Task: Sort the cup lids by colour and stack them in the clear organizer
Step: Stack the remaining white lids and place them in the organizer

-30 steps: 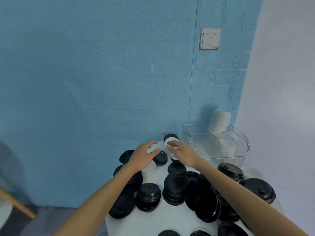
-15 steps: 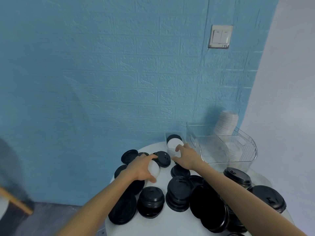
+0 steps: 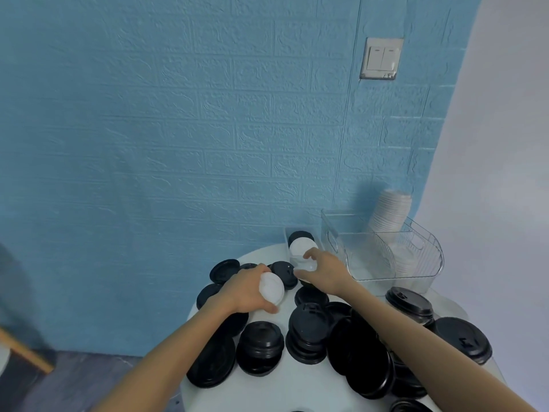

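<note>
Many black cup lids (image 3: 309,334) lie in loose stacks over a round white table (image 3: 276,391). My left hand (image 3: 249,289) grips a stack of white lids (image 3: 271,287), tilted on edge just above the table. My right hand (image 3: 322,270) reaches to a narrow clear tray (image 3: 287,236) at the table's back, fingers around a white lid (image 3: 307,264). In that tray stand another white lid (image 3: 300,246) and a black lid (image 3: 300,235) behind it. The clear organizer (image 3: 416,263) stands at the back right with a tall stack of white lids (image 3: 389,217) in it.
A blue brick-patterned wall (image 3: 208,129) rises right behind the table, with a light switch (image 3: 381,58) on it. A white wall stands to the right. Dark floor and a wooden edge (image 3: 26,350) show at the lower left.
My left hand has lifted the white lids and turned them on edge. My right hand has drawn slightly back from the narrow tray with a white lid. The camera has tilted down.
</note>
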Available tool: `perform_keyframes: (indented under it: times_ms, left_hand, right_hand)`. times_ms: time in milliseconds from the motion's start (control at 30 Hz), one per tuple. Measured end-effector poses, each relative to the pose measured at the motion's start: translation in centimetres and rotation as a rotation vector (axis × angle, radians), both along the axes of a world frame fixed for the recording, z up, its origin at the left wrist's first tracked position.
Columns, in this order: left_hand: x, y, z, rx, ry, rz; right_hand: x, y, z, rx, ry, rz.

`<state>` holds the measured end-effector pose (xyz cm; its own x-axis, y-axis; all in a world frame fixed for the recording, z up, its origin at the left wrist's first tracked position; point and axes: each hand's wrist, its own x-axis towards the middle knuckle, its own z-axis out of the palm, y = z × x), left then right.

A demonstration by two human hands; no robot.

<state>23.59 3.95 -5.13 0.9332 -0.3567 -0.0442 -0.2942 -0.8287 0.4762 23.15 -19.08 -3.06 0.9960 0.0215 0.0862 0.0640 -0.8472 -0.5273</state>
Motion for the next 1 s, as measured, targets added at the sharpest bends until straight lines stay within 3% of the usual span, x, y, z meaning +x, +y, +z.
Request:
perform_keyframes:
  times_ms: [267, 467, 633, 1000]
  left_hand:
    - [-1.1, -1.5, 0.0, -0.131, -0.069, -0.006]
    - [-1.9, -2.4, 0.1, -0.332, -0.084, 0.080]
    - [-2.3, -2.8, -0.1, -0.382, -0.082, 0.090]
    - [-3.5, -4.0, 1.1, -0.537, -0.026, 0.048]
  right_hand:
    - [-1.2, -0.3, 0.3, 0.075, 0.064, 0.068]
    - [-1.8, -1.3, 0.8, 0.298, 0.059, 0.011]
    - [-2.7, -2.1, 1.3, 0.466, -0.006, -0.031]
    - [-4.5, -0.1, 3.4, 0.457, -0.061, 0.176]
